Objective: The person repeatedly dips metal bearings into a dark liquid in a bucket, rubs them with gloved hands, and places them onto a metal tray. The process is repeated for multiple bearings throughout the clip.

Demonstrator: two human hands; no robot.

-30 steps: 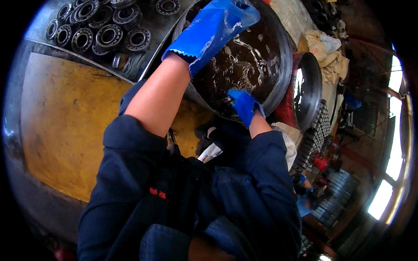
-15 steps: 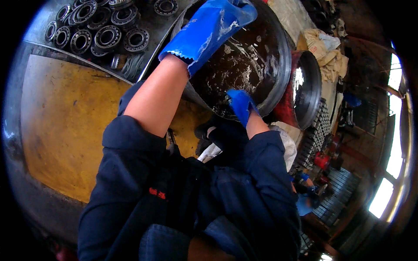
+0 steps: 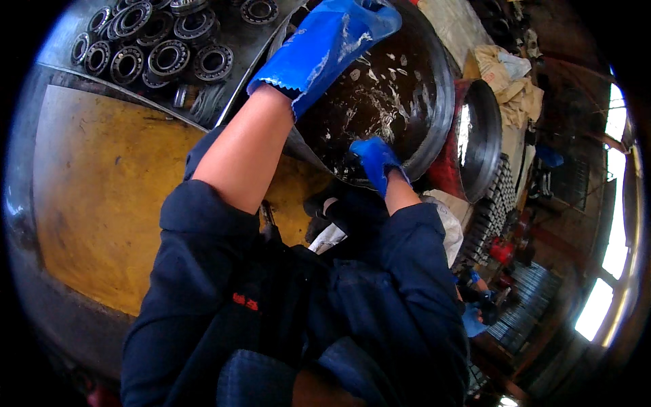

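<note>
Sleeves of dark blue work cloth fill the near view, and from them our two hands go into the large round dark metal basin [image 3: 434,102] that stands tilted on the worktop ahead. Our right hand [image 3: 375,157], in a wet blue rubber glove, is dipped at the basin's near rim; whether its fingers are apart or clamped on something we cannot tell. Our left hand [image 3: 325,47], gloved alike, reaches across to the far side, its fingers hidden at the edge of view.

The basin holds dark liquid flecked with white suds, so we judge anything in it slippery.

To the left lies a yellow-stained metal worktop [image 3: 102,190]. Beyond it a grey tray carries steel ring bearings [image 3: 163,57], stiff, heavy-looking, best gripped by the outer ring.
</note>
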